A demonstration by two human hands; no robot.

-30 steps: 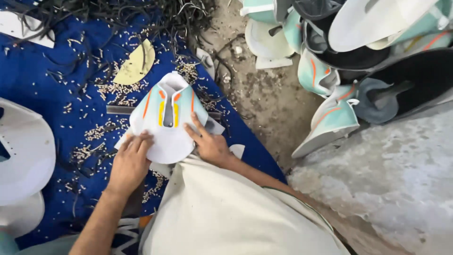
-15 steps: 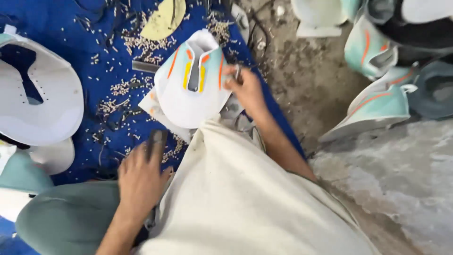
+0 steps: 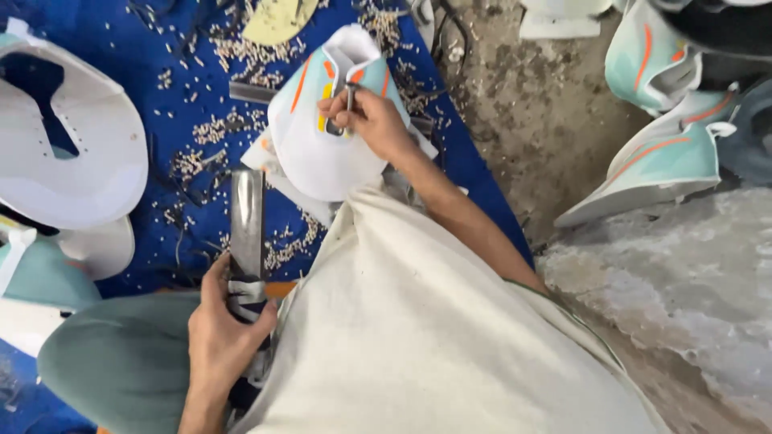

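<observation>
Left hand [image 3: 221,325] gripping flat metal bar [image 3: 247,225], fingers closed round taped handle, near blue mat's [image 3: 121,96] lower edge. Shoe upper [image 3: 326,133] mid-mat, toward right edge. Right hand [image 3: 374,120] fingers pinching thin metal punch [image 3: 350,100] against upper.

White cut shoe panels [image 3: 68,161] on blue cloth [image 3: 193,88], finished teal uppers [image 3: 659,161] beside concrete

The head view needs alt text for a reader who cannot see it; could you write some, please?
Seen from above, a person's right hand holds a thin metal punch on a white and teal shoe upper, while the left hand grips a flat metal bar over a scrap-strewn blue mat.
</observation>
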